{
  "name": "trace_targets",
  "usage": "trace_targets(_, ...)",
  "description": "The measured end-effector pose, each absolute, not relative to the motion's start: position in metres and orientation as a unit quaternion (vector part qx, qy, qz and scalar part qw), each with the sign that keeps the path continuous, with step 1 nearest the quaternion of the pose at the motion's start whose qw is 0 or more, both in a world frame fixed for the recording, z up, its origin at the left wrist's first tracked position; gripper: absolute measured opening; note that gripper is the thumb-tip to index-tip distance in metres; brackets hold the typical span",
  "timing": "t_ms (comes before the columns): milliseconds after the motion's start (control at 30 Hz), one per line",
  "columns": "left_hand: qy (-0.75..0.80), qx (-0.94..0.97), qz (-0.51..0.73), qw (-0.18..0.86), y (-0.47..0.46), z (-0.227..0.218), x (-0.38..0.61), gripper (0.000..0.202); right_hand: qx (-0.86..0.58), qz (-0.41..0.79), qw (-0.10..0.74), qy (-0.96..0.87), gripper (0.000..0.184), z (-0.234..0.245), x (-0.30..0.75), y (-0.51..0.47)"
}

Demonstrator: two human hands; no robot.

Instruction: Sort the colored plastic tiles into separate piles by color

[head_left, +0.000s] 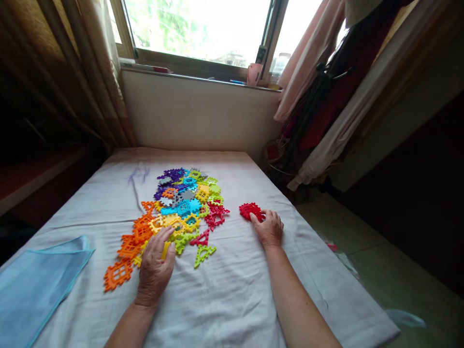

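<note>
A heap of flat plastic interlocking pieces (187,195) with notched edges spreads over the sheet, in purple, blue, grey, lime, yellow, orange and red. My left hand (156,263) rests over the near side of the heap, fingers stretched and thumb apart. A yellow piece (166,250) shows between thumb and fingers; it seems to lie beneath the hand. To the right, apart from the heap, a small stack of red interlocking pieces (251,211) lies on the sheet. My right hand (268,227) grips its right edge between thumb and fingers. The fingertips are partly hidden.
A white sheet (232,290) covers the table-like surface. A folded blue cloth (39,285) lies at the left. A pink cup (254,74) stands on the window ledge. Hanging clothes (319,96) are at the right and a curtain (87,72) at the left.
</note>
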State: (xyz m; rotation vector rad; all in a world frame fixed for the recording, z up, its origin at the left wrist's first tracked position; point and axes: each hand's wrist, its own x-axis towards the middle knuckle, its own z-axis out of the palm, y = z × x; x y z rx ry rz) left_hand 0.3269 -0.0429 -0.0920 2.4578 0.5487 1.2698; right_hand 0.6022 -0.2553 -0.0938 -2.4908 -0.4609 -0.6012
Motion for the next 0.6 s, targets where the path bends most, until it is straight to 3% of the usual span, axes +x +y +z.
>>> trace_targets(200,0.213,0.852,0.447,0.17,-0.047,-0.091,0.326,0.033,-0.918,-0.227,0.272,-0.179,0.041,-0.092,0.598,-0.254)
trace_targets(300,0.226,0.848,0.444,0.182,-0.048,-0.09,0.326,0.033,-0.881,-0.254,0.297,-0.266,0.032,-0.087,0.584,-0.245)
trace_targets(433,0.232,0.846,0.44,0.19,-0.048,-0.089,0.326,0.031,-0.82,-0.182,0.293,-0.456,0.021,-0.081,0.551,-0.22)
trace_targets(600,0.222,0.852,0.44,0.18,-0.047,-0.088,0.326,0.029,-0.828,-0.13,0.241,-0.49,0.028,-0.081,0.526,-0.199)
